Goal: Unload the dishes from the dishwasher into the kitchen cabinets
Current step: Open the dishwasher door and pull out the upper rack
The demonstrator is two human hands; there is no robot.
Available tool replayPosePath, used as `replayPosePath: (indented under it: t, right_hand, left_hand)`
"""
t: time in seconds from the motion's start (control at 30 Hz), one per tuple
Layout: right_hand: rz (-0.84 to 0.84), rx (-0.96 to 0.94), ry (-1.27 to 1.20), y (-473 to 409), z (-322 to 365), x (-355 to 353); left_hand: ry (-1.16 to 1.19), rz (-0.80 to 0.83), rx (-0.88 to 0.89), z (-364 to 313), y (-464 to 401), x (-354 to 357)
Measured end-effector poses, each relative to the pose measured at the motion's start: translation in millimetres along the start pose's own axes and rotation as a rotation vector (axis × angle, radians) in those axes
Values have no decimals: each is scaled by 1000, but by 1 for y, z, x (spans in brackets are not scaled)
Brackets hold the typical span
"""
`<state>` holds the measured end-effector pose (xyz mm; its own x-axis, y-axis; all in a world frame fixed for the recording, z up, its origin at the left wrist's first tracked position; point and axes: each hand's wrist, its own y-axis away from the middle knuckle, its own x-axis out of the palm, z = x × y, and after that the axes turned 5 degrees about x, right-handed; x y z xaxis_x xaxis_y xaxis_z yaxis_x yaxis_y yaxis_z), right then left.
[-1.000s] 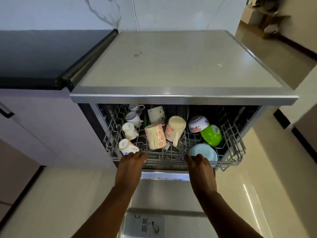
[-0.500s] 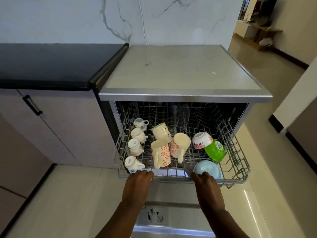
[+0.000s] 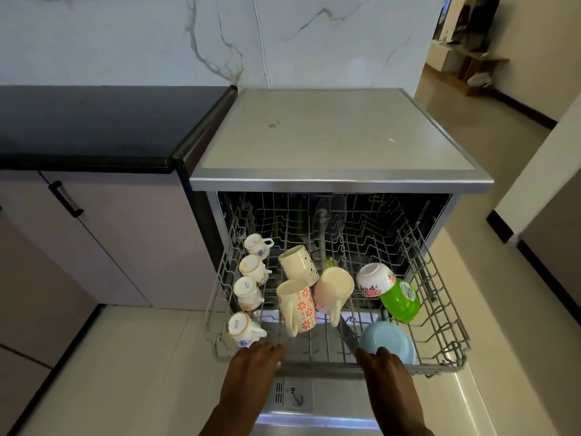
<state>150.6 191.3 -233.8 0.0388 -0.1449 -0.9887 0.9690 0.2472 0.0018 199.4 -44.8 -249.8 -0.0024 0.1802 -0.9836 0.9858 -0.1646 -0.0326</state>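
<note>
**Both hands on the front rail of the drawn-out upper rack**

At the bottom centre of the frame, the left hand and the right hand each curl over the front rail of the wire rack, which stands pulled out from the dishwasher above its lowered door.

Down the rack's left side runs a column of four small teacups, all tipped on their sides. In the middle lie three tall mugs: a cream one with a fine pattern toward the back, one with orange flowers in front of it, and a third just to the right, its plain base facing the camera.

To the right of the mugs, a white floral bowl sits upside down, touching a green bowl below and right of it. A pale blue bowl rests at the rack's front edge, just beside the right hand.

In the left half of the frame a black countertop tops a cabinet with a dark handle.
</note>
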Motion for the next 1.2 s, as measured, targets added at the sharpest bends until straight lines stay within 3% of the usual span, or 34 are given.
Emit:
replayPosePath:
  t: [0.3, 0.6, 0.73, 0.87, 1.0, 1.2]
  right_hand:
    - [19, 10, 27, 33, 0, -1]
    - [-69, -56, 84, 41, 0, 0]
    - [-114, -107, 136, 59, 1, 0]
    - [-137, -288, 116, 70, 37, -65]
    - [-108, -385, 236, 54, 95, -154]
    - [-326, -518, 197, 32, 202, -297]
  left_hand:
    - [-11, 132, -7, -9, 24, -7]
    - [64, 212, -106, -18, 35, -18]
    - [55, 150, -103, -15, 60, -48]
    - [-110, 14, -30, 3, 87, -113]
    - [-194, -130, -89, 22, 107, -212]
    - [-241, -330, -72, 43, 130, -368]
